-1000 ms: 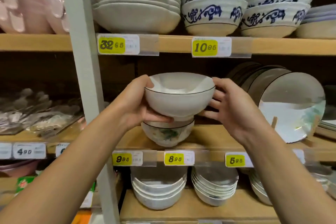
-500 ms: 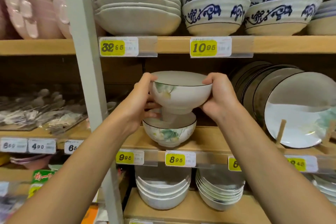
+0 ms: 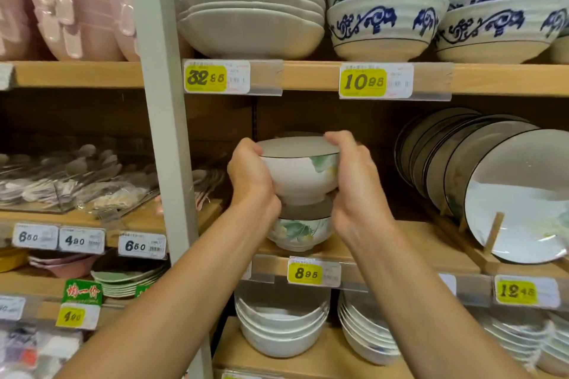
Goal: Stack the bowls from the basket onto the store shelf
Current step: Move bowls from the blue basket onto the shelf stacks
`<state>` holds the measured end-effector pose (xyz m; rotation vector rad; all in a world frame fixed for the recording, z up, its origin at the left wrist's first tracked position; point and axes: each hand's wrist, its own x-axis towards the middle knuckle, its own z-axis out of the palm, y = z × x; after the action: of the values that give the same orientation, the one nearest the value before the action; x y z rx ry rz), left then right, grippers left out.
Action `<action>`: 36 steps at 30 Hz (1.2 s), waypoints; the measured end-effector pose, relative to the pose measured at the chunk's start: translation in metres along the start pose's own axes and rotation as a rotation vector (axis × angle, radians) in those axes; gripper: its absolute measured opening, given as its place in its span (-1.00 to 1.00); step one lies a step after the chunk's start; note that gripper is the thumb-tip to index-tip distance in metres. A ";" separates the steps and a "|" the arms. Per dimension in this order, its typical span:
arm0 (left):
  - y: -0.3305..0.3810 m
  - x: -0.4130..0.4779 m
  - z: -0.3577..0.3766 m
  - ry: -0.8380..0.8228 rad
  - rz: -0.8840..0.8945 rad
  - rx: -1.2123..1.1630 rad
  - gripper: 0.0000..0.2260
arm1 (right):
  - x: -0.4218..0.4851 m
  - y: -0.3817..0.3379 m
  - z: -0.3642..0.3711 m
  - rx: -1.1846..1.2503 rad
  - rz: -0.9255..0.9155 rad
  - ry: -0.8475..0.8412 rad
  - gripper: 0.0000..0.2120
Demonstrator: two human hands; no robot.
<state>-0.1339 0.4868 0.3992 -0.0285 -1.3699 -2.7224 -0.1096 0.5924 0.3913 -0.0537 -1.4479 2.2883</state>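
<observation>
Both arms are up and reaching forward, forearms bare. The left forearm (image 3: 172, 286) angles in from the lower left, the right forearm (image 3: 431, 301) from the lower right, and the wrists sit fairly close together. The left hand (image 3: 251, 175) is curled, thumb hooked at the rim of the bowl (image 3: 300, 175). The right hand (image 3: 351, 184) mirrors it on the opposite side, thumb on top, back of the hand toward the camera. Both hands clamp it between them. The fingers run round the hidden side, probably underneath.
</observation>
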 end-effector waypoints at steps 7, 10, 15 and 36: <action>0.014 0.014 -0.011 -0.251 0.024 0.181 -0.84 | 0.031 -0.019 -0.016 0.157 0.258 0.032 -0.80; 0.031 0.020 -0.012 -0.412 -0.236 0.205 -0.84 | 0.043 -0.025 -0.022 0.106 0.385 -0.070 -0.71; 0.028 0.015 -0.006 -0.343 -0.268 0.147 -0.75 | 0.060 -0.025 -0.018 0.025 0.382 -0.053 -0.66; 0.006 0.009 -0.044 -0.358 0.209 0.599 -0.54 | 0.026 -0.011 0.003 -0.153 0.149 0.092 -0.81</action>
<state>-0.1415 0.4474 0.3781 -0.5965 -2.0842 -2.1067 -0.1307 0.6033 0.4073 -0.3183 -1.6168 2.2524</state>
